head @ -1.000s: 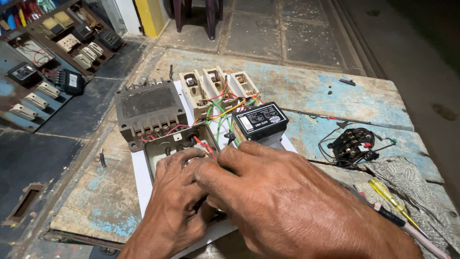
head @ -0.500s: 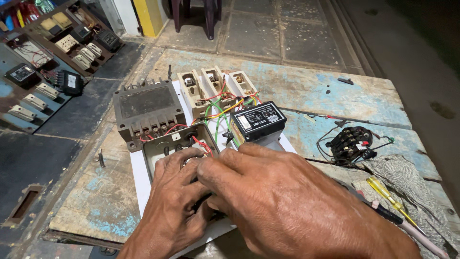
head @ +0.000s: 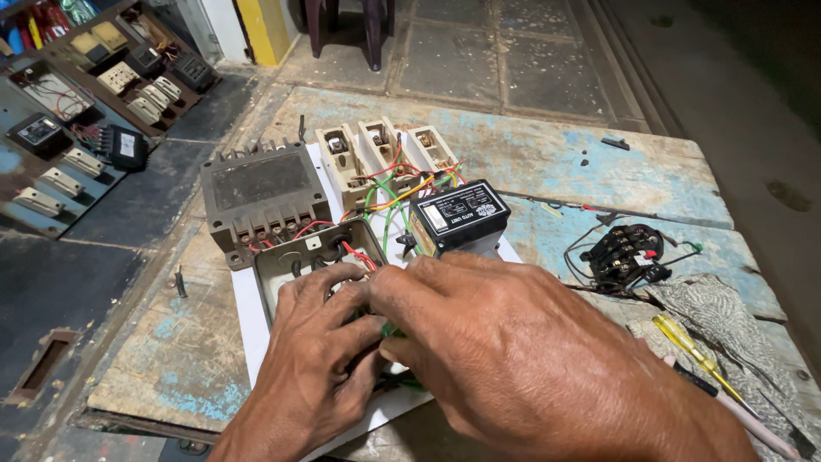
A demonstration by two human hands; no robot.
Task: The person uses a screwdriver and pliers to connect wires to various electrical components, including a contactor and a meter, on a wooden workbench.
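Observation:
Both hands work over a white mounting board point(head: 248, 329) on a worn wooden table. My left hand point(head: 321, 359) rests on the open grey metal box point(head: 295, 257), fingers curled around green and red wires point(head: 389, 329). My right hand point(head: 505, 342) lies over it from the right, its fingertips pinching the same wire bundle. Behind the hands stand a grey contactor block point(head: 261, 192), three beige fuse holders point(head: 385, 154) and a black rectangular control unit point(head: 457, 214), all joined by red, green and yellow wires. What sits under my palms is hidden.
A small black switch part with wires point(head: 623, 254) lies at right, beside a grey cloth point(head: 727, 329), a yellow-handled screwdriver point(head: 688, 342) and a pink tool point(head: 735, 411). A dark panel with mounted electrical parts point(head: 94, 94) lies on the floor at left. Chair legs point(head: 346, 30) stand beyond the table.
The hands have shifted very slightly on the wires; the view has moved a little. Nothing else has changed.

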